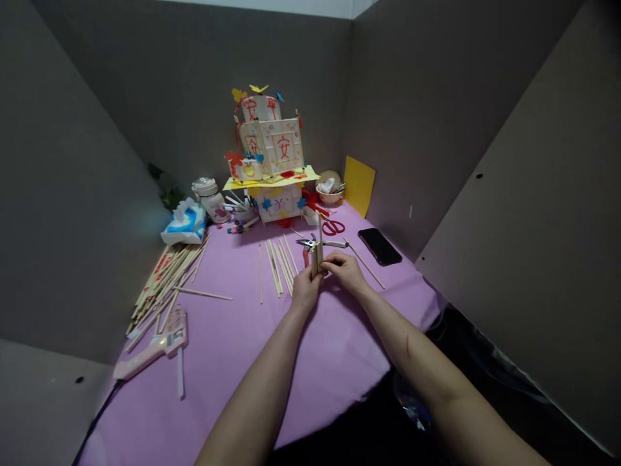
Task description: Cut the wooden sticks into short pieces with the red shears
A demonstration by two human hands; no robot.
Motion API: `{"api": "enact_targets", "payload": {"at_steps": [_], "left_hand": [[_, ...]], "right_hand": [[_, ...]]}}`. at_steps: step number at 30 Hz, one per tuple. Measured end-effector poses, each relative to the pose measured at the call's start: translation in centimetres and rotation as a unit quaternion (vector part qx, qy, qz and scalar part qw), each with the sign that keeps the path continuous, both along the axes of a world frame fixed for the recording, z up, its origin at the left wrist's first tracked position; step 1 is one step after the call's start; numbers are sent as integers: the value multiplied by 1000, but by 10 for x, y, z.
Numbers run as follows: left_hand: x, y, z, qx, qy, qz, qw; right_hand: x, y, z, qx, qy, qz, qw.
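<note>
"So, where is the bundle (316, 259), and what holds it?"

"Upright between the hands, above the middle of the table (228, 362). The left hand (305, 289) has its fingers wrapped round the lower end. Probably gripped low so that the upper ends are in plain sight. Whether the base touches the cloth: hidden."

"And the right hand (343, 269)?"

"Fingers bent in against the bundle's right side, touching. Whether they pinch a single piece: cannot tell. One piece rises above the rest. I judge that the left steadies while the right adjusts."

"Why do the loose sticks (274, 266) lie side by side?"

"Presumably so that each can be lifted singly. The pile (162, 288) at the left edge is crossed and harder to sort."

"Tools?"

"Cutters (334, 244) just behind the bundle, scissors (334, 228) slightly beyond; handy placement, I judge. The glue gun (172, 340) lies at left, well apart from both hands, perhaps to spare the skin."
</note>
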State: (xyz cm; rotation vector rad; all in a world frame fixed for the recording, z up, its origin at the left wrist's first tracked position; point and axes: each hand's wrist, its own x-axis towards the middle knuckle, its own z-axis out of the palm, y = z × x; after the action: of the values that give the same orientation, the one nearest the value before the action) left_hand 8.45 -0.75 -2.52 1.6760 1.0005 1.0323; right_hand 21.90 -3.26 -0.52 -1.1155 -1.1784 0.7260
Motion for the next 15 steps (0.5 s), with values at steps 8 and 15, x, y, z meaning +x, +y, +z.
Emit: {"api": "enact_targets", "payload": {"at_steps": [8, 15], "left_hand": [[-1, -2, 3, 17, 8, -5, 1000], [-2, -2, 1, 26, 5, -18, 999]], "right_hand": [[-3, 0, -3, -24, 44, 9, 999], [0, -7, 9, 24, -42, 12, 999]]}}
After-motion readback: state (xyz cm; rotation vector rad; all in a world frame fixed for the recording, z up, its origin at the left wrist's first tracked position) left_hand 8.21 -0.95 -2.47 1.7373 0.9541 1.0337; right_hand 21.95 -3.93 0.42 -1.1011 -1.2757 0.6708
